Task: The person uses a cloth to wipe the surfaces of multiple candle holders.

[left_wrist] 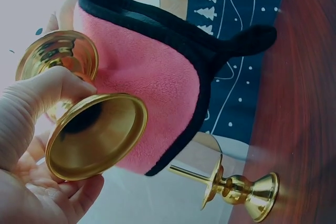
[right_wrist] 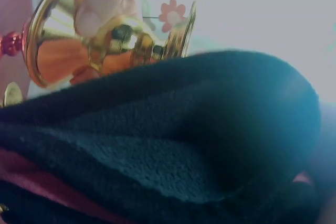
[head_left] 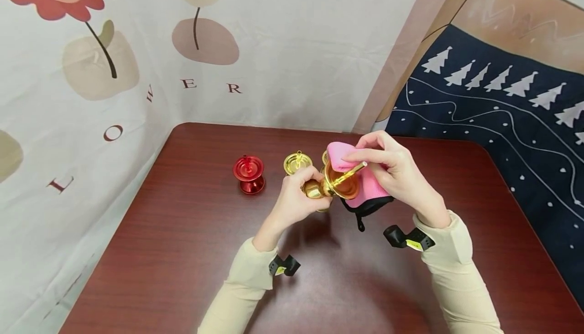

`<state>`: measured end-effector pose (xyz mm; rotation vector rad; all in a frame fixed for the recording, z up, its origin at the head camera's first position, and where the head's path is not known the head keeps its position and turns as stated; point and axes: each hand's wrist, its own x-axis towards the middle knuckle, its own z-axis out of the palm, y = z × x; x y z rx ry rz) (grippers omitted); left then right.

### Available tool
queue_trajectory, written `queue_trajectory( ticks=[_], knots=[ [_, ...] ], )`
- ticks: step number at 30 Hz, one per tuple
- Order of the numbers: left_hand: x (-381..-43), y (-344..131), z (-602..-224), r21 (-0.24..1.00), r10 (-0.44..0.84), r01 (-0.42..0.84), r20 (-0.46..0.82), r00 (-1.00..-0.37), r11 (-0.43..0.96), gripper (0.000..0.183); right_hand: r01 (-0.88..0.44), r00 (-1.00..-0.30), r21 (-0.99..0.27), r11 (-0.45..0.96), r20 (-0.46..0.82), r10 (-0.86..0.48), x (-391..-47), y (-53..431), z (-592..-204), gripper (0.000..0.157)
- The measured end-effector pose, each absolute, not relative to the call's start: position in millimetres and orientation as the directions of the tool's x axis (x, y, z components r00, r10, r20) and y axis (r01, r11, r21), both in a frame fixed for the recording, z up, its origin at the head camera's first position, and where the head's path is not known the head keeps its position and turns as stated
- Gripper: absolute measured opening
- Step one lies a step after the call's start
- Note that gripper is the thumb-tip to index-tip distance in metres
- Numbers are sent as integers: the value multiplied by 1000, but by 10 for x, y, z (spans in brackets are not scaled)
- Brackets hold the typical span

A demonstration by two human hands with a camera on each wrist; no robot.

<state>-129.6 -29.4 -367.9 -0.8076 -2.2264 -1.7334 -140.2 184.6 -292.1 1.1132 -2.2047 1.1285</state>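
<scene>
My left hand (head_left: 295, 192) grips a gold candlestick (head_left: 348, 186) by its narrow middle. The candlestick is tilted, with its dish and thin stem towards the right hand. In the left wrist view its hollow flared base (left_wrist: 97, 137) faces the camera. Between thumb and fingers, my right hand (head_left: 397, 169) pinches a pink cloth (head_left: 338, 155) with black edging and a black loop, close against the dish. Dark folds of the cloth (right_wrist: 157, 166) fill much of the right wrist view and hide the right fingers there.
On the brown table (head_left: 182, 253) a red candlestick (head_left: 248, 169) stands upright at left. Behind the left hand stands another gold candlestick (head_left: 297, 161); one more gold piece (head_left: 325, 157) is mostly hidden behind the held one. A printed curtain (head_left: 292, 70) hangs along the table's back edge.
</scene>
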Motion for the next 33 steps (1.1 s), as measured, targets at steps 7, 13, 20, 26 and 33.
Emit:
queue_trajectory(
  ticks=[7,13,20,26,33],
  knots=[
    [-1281,-287,-3674,850,304,515,465,-832,110,31,-813,-582,-459,359,637,-505,-1407,1885,-2970,44],
    [-1289,-268,-3721,838,255,537,500,-828,99,31,-794,-600,-393,463,626,-498,-1378,1936,-2970,36],
    [-1300,-266,-3728,833,198,535,505,-840,145,30,-755,-648,-412,510,588,-484,-1272,2023,-2981,44],
    [-1314,-274,-3730,831,133,529,512,-849,174,30,-710,-698,-455,538,558,-449,-1105,2025,-2996,49],
    [-1328,-268,-3722,844,51,500,500,-864,195,28,-596,-800,-604,529,502,-328,-940,1956,-3018,44]
  ],
)
